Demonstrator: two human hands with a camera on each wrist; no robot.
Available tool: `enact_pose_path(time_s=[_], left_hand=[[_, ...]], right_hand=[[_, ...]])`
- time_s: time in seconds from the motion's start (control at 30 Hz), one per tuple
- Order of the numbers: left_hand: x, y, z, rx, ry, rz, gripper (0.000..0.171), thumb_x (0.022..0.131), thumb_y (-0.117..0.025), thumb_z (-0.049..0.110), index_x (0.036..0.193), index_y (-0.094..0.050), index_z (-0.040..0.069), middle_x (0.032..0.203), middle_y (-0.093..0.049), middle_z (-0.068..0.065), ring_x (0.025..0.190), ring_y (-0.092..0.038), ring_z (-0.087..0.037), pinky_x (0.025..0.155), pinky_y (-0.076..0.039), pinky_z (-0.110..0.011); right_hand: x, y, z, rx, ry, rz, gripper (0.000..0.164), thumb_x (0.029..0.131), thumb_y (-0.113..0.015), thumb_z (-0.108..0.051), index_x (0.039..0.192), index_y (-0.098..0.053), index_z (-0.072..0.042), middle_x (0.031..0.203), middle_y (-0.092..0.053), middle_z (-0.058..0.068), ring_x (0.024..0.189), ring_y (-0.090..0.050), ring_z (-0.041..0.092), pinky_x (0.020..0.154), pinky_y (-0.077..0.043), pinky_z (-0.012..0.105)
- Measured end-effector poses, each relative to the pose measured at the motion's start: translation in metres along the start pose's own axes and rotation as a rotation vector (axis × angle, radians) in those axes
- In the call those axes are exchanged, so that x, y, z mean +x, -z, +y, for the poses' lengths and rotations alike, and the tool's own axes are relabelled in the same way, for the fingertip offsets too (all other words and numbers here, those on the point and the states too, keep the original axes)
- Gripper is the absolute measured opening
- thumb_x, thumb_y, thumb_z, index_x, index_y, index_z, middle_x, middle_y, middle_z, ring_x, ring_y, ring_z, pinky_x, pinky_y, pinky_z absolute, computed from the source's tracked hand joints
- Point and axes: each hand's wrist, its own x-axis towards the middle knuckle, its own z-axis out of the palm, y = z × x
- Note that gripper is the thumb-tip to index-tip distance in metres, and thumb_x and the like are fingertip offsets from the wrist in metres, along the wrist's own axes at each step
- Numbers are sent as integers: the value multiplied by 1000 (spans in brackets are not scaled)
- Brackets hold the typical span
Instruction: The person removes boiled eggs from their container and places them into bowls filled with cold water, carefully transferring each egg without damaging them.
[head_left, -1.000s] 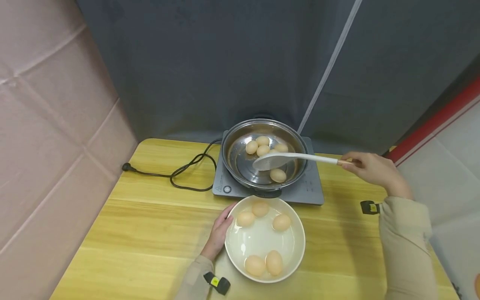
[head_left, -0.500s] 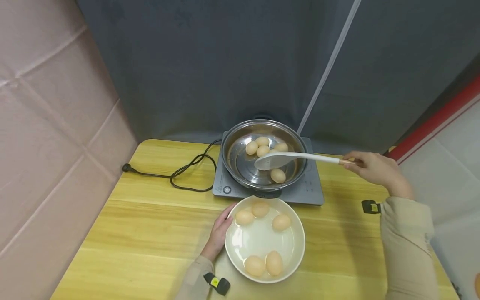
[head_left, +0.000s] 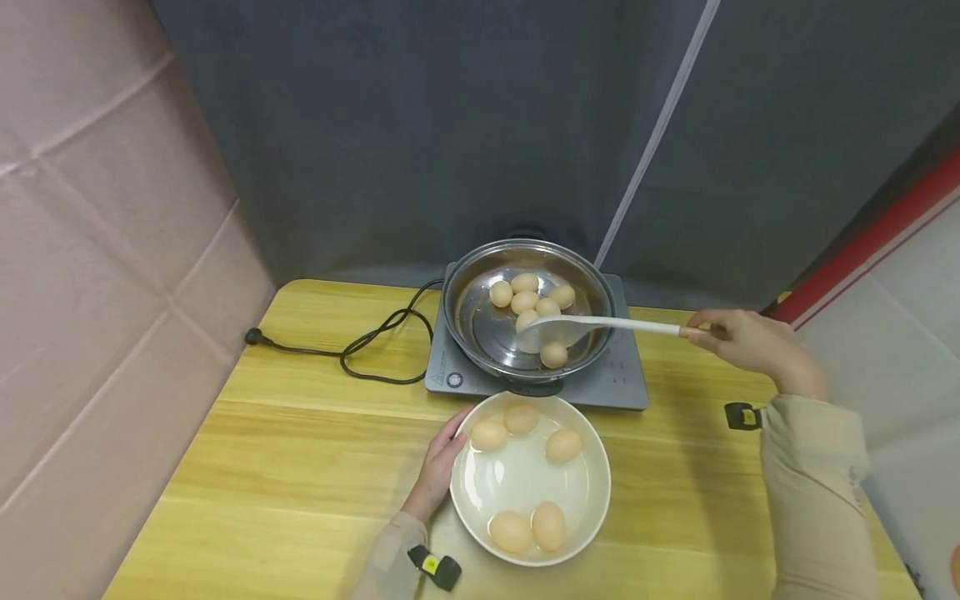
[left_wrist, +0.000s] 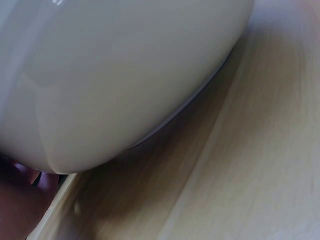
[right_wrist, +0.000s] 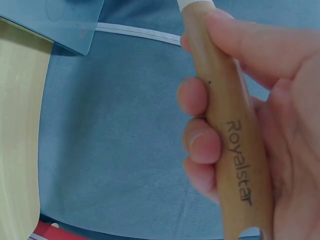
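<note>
My right hand (head_left: 750, 340) grips the wooden handle (right_wrist: 232, 130) of a white slotted spoon (head_left: 622, 323), fingers and thumb wrapped round it. The spoon's head is inside a steel pan (head_left: 468, 350), among several light brown eggs (head_left: 524, 302). One egg (head_left: 553, 355) lies at the near side of the head, partly against it. In front of the pan, a cream bowl (head_left: 600, 508) contains liquid and several eggs (head_left: 549, 526). My left hand (head_left: 438, 467) holds the bowl's left side, thumb at the rim; its other fingers are mostly hidden. The left wrist view shows the bowl's outer wall (left_wrist: 135, 75).
Under the pan is a grey induction cooker (head_left: 622, 385). Its black cord (head_left: 360, 342) loops over the left of the wooden table (head_left: 315, 467), ending in a plug (head_left: 255, 336). A dark curtain (head_left: 420, 142) hangs behind; a pinkish wall (head_left: 97, 292) stands left.
The spoon's head has tilted and lowered in the pan, uncovering eggs behind it. The near egg has shifted slightly. My right hand has edged a little right; the left hand and bowl stay put.
</note>
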Motion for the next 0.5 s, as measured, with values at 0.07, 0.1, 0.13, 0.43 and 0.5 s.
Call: enact_pose_path(time_s=[0.07,0.1,0.13,0.43,0.5], left_hand=[[0,0,0,-4,3,-1,43,97,-31,10,136,-29,-8,144,-27,-23,133,-25,-34,109,-25,-28],[-1,0,0,-7,1,-5,44,97,-32,10,136,-29,-8,144,-27,-23,133,-25,-34,109,-25,-29],[-1,0,0,-4,0,-5,44,97,-32,10,136,-29,-8,144,-27,-23,133,-25,-35,109,-25,-29],[0,-1,3,7,17,4,44,97,-32,10,136,-30,-7,144,-26,-22,133,-24,-33,108,-26,-22],[0,-1,2,11,15,4,43,97,-32,10,136,-30,-7,144,-26,-22,133,-24,-33,108,-26,-22]], right_hand=[[0,-1,0,6,-6,-13,37,92,-48,-42,110,-60,-12,72,-52,-1,60,-40,15,47,-29,26],[0,-1,0,8,-7,-19,37,92,-48,-42,110,-60,-12,73,-52,-1,60,-40,15,47,-29,26],[0,-1,0,13,-8,-24,37,92,-48,-41,110,-60,-12,73,-53,-1,60,-40,15,47,-30,26],[1,-6,0,48,21,-31,32,92,-49,-39,106,-63,-15,76,-56,-2,64,-41,15,53,-31,25],[2,-8,-3,81,42,-49,30,92,-50,-36,105,-63,-13,74,-54,-2,63,-40,14,53,-31,25]])
